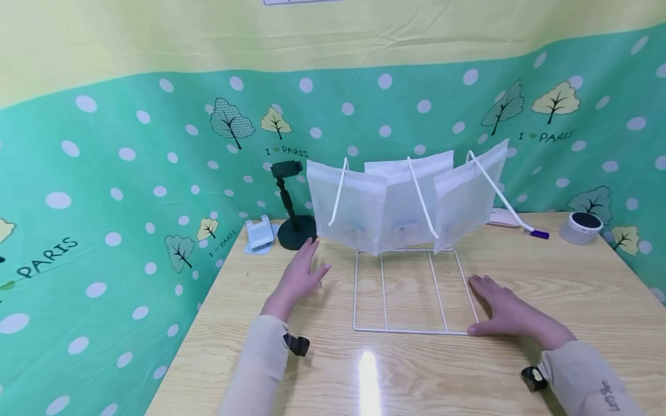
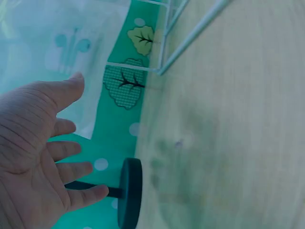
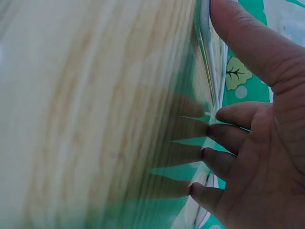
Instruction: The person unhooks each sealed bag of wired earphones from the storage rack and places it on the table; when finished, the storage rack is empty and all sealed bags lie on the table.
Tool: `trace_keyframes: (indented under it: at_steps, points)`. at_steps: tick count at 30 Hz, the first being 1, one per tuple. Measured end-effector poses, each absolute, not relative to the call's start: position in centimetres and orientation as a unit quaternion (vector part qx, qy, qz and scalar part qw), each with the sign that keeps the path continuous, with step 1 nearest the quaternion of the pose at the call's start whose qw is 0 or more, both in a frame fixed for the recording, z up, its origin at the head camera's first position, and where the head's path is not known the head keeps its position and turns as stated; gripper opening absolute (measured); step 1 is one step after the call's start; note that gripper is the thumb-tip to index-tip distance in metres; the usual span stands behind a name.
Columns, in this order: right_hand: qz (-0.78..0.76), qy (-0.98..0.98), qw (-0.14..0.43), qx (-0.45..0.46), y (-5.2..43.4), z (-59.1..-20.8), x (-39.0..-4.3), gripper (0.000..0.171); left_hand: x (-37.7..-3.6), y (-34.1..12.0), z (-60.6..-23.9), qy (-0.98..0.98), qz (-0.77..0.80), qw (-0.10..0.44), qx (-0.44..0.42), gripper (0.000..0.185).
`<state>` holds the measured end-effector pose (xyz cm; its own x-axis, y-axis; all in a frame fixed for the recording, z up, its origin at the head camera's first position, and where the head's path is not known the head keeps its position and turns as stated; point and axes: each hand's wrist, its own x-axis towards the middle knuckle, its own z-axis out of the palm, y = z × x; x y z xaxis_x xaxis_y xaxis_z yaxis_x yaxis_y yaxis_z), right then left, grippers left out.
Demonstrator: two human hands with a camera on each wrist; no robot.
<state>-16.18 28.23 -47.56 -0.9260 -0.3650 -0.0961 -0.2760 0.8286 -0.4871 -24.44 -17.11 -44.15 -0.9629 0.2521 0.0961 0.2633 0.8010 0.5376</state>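
A white wire rack stands on the table, its flat base toward me and its upright prongs at the back. Three frosted plastic bags hang on the prongs. Through one bag in the left wrist view, a pair of earphones shows faintly. My left hand hovers to the left of the rack, fingers spread and holding nothing. The right hand rests by the base's right side, fingertips on the tabletop. Its thumb lies at the front right corner; whether it presses the wire I cannot tell.
Behind the left hand are a black stand with a round base and a small white phone holder. At the back right lie a purple-capped marker, a pale pink item and a white round container. A patterned green curtain borders the table.
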Motion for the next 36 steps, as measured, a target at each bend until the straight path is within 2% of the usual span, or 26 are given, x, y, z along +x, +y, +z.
trace_keyframes:
  at_steps: [12,19,23,30,36]
  points:
    - [-0.256,0.945,0.102,-0.176,28.4,-47.9,-15.8,0.112,-27.4,-16.5,-42.1,-0.864,-0.484,0.077,-0.116,0.060]
    - [-0.282,0.935,0.114,-0.182,28.4,-48.0,-15.6,0.110,-29.1,-16.9,-41.6,-0.767,-0.634,0.052,-0.082,0.062]
    - [-0.280,0.936,0.119,-0.177,28.3,-48.1,-15.7,0.109,-29.4,-16.8,-39.7,-0.738,-0.670,0.022,-0.076,0.061]
    - [-0.283,0.936,0.116,-0.174,28.4,-47.9,-15.7,0.109,-31.1,-16.0,-39.6,-0.738,-0.670,0.041,-0.062,0.057]
    - [-0.288,0.933,0.116,-0.180,28.5,-47.9,-15.8,0.109,-31.1,-15.2,-39.3,-0.720,-0.691,0.050,-0.039,0.046]
